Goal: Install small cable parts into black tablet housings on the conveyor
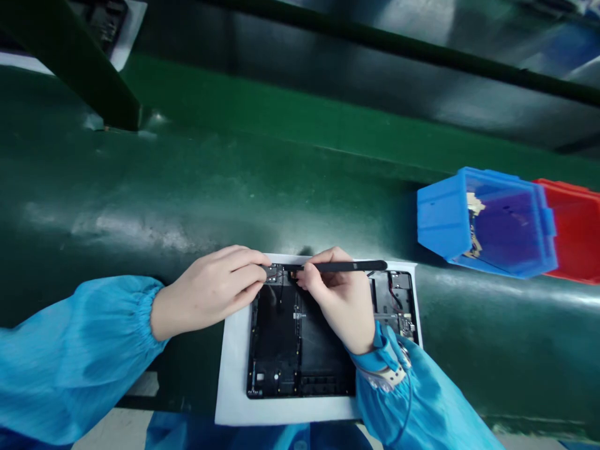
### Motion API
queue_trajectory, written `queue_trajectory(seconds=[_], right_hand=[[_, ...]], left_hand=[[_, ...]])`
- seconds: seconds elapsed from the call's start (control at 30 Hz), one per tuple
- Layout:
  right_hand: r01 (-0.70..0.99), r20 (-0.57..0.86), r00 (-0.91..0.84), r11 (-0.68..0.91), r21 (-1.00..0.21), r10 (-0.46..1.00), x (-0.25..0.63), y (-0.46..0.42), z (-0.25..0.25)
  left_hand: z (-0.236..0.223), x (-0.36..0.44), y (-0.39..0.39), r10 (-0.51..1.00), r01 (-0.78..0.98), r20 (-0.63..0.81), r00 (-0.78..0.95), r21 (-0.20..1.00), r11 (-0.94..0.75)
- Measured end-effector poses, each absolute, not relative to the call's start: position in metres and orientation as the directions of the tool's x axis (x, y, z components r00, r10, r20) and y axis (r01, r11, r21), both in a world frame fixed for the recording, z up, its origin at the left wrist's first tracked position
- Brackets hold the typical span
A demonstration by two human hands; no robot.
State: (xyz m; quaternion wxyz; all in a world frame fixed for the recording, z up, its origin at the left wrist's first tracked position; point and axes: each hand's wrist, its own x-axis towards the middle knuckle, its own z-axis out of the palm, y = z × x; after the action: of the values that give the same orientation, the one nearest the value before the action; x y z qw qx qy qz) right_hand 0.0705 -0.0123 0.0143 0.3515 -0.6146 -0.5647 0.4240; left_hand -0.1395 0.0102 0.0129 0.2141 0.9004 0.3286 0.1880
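Observation:
An opened black tablet housing (323, 350) lies on a white sheet (234, 381), its battery area, thin wires and small boards exposed. My right hand (344, 300) is closed around slim black tweezers (351, 266), held almost level along the housing's far edge. Their rounded end points right, while the tip reaches left toward my left hand. My left hand (220, 284) rests at the far left corner, fingers bent and pressed together by a small board (272, 274). Whatever lies between those fingertips is hidden. A wrist strap with a cord (407, 387) circles my right wrist.
To the right stand a blue bin (443, 215) with small parts inside and a red bin (574, 228) beside it. A green post (103, 94) rises from the green bench (234, 187) at far left. Behind it, another device (105, 25) lies on a white sheet.

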Motion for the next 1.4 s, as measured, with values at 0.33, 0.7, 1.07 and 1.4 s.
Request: queue_trajectory(seconds=[0.33,0.7,1.07,1.4], right_hand=[[0.442,-0.093,-0.015,-0.076,-0.894,0.996,0.071,-0.013,0.014],[0.425,-0.078,0.015,-0.077,-0.902,0.997,0.073,-0.014,0.015],[0.422,-0.071,0.054,-0.088,-0.902,0.996,0.077,-0.014,0.014],[0.450,-0.048,0.067,-0.074,-0.890,0.997,0.079,-0.016,0.013]], left_hand=[[0.012,-0.132,0.012,0.625,0.508,0.217,0.750,0.417,-0.754],[0.014,-0.126,0.003,0.547,0.538,0.146,0.824,0.101,-0.837],[0.014,-0.126,0.004,0.558,0.523,0.190,0.808,0.204,-0.828],[0.014,-0.124,0.006,0.562,0.526,0.114,0.819,0.238,-0.816]])
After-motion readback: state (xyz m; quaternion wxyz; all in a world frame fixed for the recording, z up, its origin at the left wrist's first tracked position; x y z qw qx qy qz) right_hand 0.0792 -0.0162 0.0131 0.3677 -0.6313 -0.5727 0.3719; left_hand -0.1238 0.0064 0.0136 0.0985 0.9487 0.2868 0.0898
